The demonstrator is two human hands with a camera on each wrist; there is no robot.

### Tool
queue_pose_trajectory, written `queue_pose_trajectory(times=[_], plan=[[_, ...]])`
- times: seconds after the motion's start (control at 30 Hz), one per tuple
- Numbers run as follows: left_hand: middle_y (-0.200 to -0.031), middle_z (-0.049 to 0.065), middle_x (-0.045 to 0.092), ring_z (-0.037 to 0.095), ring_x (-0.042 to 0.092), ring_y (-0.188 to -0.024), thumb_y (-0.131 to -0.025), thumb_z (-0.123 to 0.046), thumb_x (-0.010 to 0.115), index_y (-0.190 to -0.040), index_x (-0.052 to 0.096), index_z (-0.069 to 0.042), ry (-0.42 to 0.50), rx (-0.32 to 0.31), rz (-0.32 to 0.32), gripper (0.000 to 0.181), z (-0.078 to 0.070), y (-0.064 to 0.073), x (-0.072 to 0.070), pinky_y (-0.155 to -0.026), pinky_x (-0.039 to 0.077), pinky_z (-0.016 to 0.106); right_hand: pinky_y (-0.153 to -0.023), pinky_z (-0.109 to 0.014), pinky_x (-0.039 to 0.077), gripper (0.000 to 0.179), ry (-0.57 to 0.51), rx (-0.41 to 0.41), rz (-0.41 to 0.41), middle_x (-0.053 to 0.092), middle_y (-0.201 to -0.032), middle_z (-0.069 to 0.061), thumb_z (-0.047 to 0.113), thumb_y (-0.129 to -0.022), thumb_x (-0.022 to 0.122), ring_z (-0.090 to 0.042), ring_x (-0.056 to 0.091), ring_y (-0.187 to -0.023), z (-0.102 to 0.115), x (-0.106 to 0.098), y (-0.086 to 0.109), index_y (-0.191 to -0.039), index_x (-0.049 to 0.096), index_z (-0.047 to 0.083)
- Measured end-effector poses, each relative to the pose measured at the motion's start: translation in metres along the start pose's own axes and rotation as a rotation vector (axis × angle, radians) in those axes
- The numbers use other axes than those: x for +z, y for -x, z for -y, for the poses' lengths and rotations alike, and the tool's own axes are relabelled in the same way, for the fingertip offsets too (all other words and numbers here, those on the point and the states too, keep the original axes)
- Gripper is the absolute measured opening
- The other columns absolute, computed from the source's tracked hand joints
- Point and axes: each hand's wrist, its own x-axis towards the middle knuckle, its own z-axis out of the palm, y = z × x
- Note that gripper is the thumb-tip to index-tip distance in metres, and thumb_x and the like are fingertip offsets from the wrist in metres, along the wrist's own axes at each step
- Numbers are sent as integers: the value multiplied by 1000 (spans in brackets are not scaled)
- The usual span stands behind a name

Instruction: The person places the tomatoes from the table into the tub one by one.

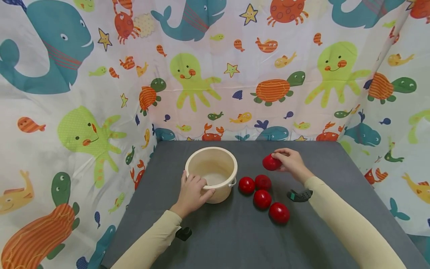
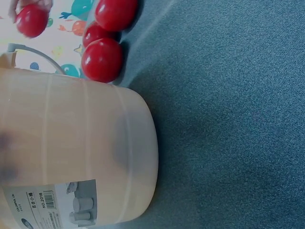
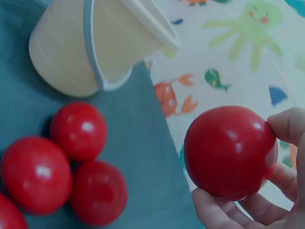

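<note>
One round red item [image 1: 270, 163] is held clear of the table [image 1: 215, 243], right of centre in the head view. It is clamped between the thumb and fingers of the right hand [image 1: 291, 163]; the same grip is shown at the lower right of the right wrist view. Four further red items [image 1: 262, 199] are noted on the table just below, grouped near the centre of the head view; whether all of them touch cannot be told. A cream bucket [image 1: 220, 195] is found upright to the left of this group. Its near-left rim is gripped by the left hand [image 1: 191, 192], with the fingers laid over the edge and the thumb set against the outer wall. A pale handle [image 3: 90, 47] is attached to the bucket, and a printed label [image 2: 35, 210] is observed on its wall at the lower left of the left wrist view. The upper frame is filled by a curtain [image 1: 215, 123] printed with sea animals.
</note>
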Motion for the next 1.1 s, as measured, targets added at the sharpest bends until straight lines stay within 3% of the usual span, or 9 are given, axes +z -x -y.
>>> queue_pose_trajectory(times=[0.27, 0.6, 0.9, 1.1], plan=[[-80, 3, 58, 27, 56, -95, -91, -49, 67, -78, 59, -15, 12, 5, -7, 37, 0, 1, -1, -112, 22, 80, -89, -47, 61, 47, 30, -47, 61, 59, -139, -24, 32, -99, 63, -36, 63, -116, 44, 40, -9, -137, 56, 6], [-81, 2, 59, 26, 55, -96, -90, -48, 67, -79, 60, -18, 12, -1, -5, 34, -1, 1, -2, -113, 23, 79, -84, -44, 63, 45, 57, -116, 114, 64, -134, -21, 31, -96, 67, -37, 65, -115, 93, 95, -2, -134, 60, 8], [-85, 3, 63, 24, 55, -97, -91, -49, 66, -81, 63, -17, 4, -10, 11, 33, 0, 0, -1, -113, 24, 78, -80, -44, 63, 38, 40, -112, 132, 67, -129, -19, 29, -94, 70, -35, 68, -111, 95, 138, -3, -127, 65, 11], [-84, 2, 63, 24, 56, -97, -90, -49, 67, -81, 63, -18, -9, -4, -3, 32, 0, -1, 0, -112, 26, 78, -83, -49, 62, 38, 62, -107, 123, 68, -127, -19, 29, -93, 71, -35, 69, -109, 94, 154, 0, -126, 66, 11]])
